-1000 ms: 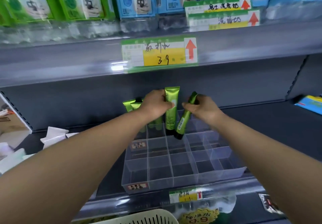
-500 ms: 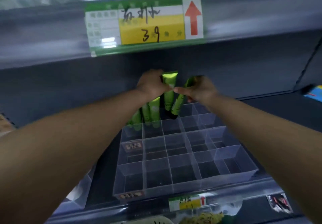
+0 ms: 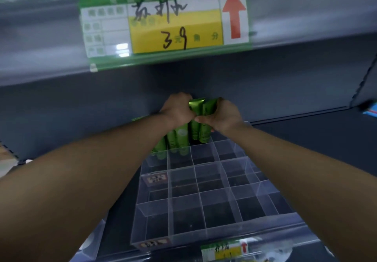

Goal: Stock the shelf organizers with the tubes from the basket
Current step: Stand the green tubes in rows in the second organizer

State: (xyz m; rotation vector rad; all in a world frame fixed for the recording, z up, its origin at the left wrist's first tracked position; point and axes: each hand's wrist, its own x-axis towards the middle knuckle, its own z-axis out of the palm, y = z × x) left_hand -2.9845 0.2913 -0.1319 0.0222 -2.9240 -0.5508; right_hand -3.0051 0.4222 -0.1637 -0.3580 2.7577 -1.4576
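Observation:
A clear plastic shelf organizer (image 3: pixel 204 196) with a grid of compartments sits on the dark shelf. Several green tubes (image 3: pixel 177 141) stand upright in its back-left compartments. My left hand (image 3: pixel 177 108) grips the top of one green tube (image 3: pixel 195 106) at the back row. Right beside it, my right hand (image 3: pixel 222 114) grips a second green tube (image 3: pixel 205 134), whose lower end reaches down to the back row. The two hands touch each other. The basket is out of sight.
The shelf above (image 3: pixel 306 37) hangs low over my hands and carries a green and yellow price tag (image 3: pixel 165 25). A smaller price tag (image 3: pixel 224 250) sits on the front rail. A blue package (image 3: pixel 370 111) lies far right.
Both hands have pushed further back into the shelf and come together. The right-hand tube has gone from leaning to nearly upright beside the left one. The camera has moved closer.

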